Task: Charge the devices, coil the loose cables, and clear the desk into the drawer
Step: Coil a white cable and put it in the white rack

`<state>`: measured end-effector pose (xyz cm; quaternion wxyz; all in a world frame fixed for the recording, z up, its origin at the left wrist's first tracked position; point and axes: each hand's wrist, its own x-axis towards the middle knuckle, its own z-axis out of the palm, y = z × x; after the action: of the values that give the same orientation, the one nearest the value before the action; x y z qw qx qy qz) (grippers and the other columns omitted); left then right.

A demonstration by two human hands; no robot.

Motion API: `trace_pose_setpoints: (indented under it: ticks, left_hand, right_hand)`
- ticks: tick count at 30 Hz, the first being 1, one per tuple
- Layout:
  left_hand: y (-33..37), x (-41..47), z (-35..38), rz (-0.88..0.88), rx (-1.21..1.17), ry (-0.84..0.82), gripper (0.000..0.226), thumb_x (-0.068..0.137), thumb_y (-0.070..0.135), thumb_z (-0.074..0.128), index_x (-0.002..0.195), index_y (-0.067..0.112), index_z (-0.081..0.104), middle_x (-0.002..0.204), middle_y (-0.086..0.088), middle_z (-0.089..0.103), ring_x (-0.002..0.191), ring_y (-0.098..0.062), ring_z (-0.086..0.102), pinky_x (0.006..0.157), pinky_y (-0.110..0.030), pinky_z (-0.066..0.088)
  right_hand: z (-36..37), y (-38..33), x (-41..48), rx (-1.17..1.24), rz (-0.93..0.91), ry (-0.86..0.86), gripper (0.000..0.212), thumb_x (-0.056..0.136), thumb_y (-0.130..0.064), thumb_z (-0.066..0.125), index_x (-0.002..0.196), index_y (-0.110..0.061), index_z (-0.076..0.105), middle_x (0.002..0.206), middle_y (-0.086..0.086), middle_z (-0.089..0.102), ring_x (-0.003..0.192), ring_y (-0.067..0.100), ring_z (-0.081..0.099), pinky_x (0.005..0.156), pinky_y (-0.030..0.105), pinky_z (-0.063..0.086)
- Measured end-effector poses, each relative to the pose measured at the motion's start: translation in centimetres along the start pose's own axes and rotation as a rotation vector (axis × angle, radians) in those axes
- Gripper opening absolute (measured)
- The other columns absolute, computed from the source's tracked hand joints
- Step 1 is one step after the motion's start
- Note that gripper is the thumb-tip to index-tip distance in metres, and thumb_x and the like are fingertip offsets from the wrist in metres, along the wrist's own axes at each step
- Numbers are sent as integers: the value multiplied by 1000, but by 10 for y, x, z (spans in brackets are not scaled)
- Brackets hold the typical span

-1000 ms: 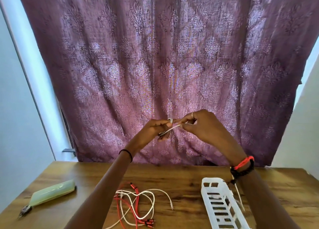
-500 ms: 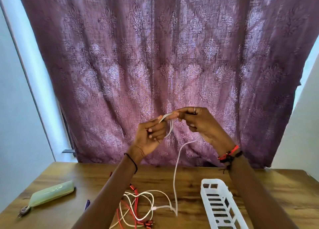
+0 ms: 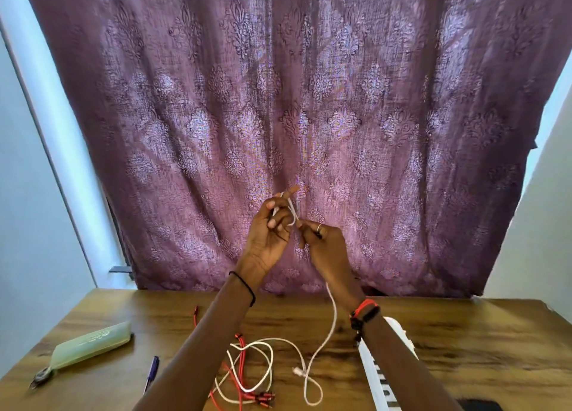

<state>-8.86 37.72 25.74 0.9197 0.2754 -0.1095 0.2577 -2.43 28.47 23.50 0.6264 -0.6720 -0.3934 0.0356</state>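
In the head view both hands are lifted above the wooden tabletop (image 3: 464, 348), close together in front of a patterned purple curtain (image 3: 278, 101). The left hand (image 3: 266, 234) has its fingers curled, with turns of a thin white charging cable (image 3: 332, 317) wound round them. The right hand (image 3: 325, 243), just beside it, pinches the same cable near the turns. From the right hand the cable drops past the wrist and its red and black bands to the tabletop below, where its slack lies in loose loops that cross a braided red cable (image 3: 240, 364) under the left forearm. That crossing looks like the main risk: further winding may lift the red cable with the white one or draw the loops into a knot. The small white plug at the loose end could snag in a loop too. If the right hand's pinch slackens, the turns may spring off the left fingers. The hanging strand might also catch on the wristbands or on the white slotted plastic tray (image 3: 374, 379) below the right forearm
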Motion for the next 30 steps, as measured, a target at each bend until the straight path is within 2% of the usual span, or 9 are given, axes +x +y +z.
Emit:
trace_pose_setpoints:
  ticks: [3, 6, 9, 14, 19, 22, 24, 26, 30]
  left_hand:
    - [-1, 3, 4, 93, 159, 159, 29, 93, 10, 39, 112, -7, 51, 56, 11, 55, 35, -2, 41, 38, -9, 35]
    - [-4, 5, 6, 136, 357, 239, 23, 98, 12, 39, 102, 1, 58, 63, 7, 66, 44, 0, 51, 45, -8, 43]
    - [-4, 6, 6, 152, 550, 208, 22, 99, 11, 36, 97, 7, 57, 75, 3, 73, 50, -3, 58, 52, -12, 49]
    - [-6, 3, -4, 226, 1010, 106, 19, 100, 12, 36, 100, 4, 53, 81, 4, 74, 55, -6, 61, 58, -17, 51]
    - [-4, 4, -14, 254, 1359, 58, 23, 101, 5, 32, 100, -12, 47, 89, -12, 68, 53, -3, 60, 56, -17, 49]
    - [0, 3, -22, 241, 1564, 17, 22, 100, 7, 35, 102, -10, 49, 80, 0, 67, 52, 4, 58, 57, -14, 47]
    - [3, 2, -28, 265, 1723, -6, 29, 97, 18, 37, 99, -5, 54, 71, 11, 64, 49, 7, 56, 57, -15, 46]
    - [5, -1, -30, 232, 1785, -40, 23, 98, 14, 39, 94, -1, 57, 63, 17, 58, 45, 5, 54, 54, -12, 43]
    - [9, -11, -23, 83, 1605, -118, 25, 98, 6, 42, 82, 11, 61, 49, 10, 58, 43, -5, 48, 52, -18, 42]
  right_hand:
    - [4, 4, -4, -186, -31, -39, 34, 95, -17, 51, 68, 1, 64, 49, 7, 51, 36, 4, 40, 46, 19, 28]
    - [7, 7, -9, -298, -57, -90, 34, 95, -15, 50, 66, -2, 62, 56, 18, 57, 42, 8, 39, 52, 32, 35]
    - [6, 7, -13, -354, -72, -129, 36, 96, -18, 49, 68, 0, 61, 57, 17, 56, 50, 21, 46, 56, 38, 38]
    - [-3, 3, -20, -396, -71, -178, 36, 96, -22, 49, 65, -6, 59, 58, 11, 59, 50, 18, 49, 62, 38, 46]
    - [-14, 1, -19, -555, -71, -263, 26, 97, -26, 44, 106, -13, 66, 87, 16, 69, 67, 26, 54, 67, 36, 46]
    - [-24, -2, -15, -641, -82, -296, 27, 96, -23, 42, 113, -14, 62, 96, 14, 68, 85, 33, 62, 75, 38, 50]
    - [-31, -8, -13, -623, -97, -310, 27, 97, -16, 41, 111, -10, 63, 93, 13, 67, 82, 28, 60, 73, 34, 48]
    - [-37, -14, -9, -592, -132, -305, 26, 96, -9, 41, 107, -9, 65, 86, 10, 62, 75, 18, 52, 65, 29, 39]
    - [-47, -21, 2, -473, -179, -236, 19, 93, -7, 51, 97, -11, 68, 76, -3, 58, 58, -1, 50, 58, 8, 34]
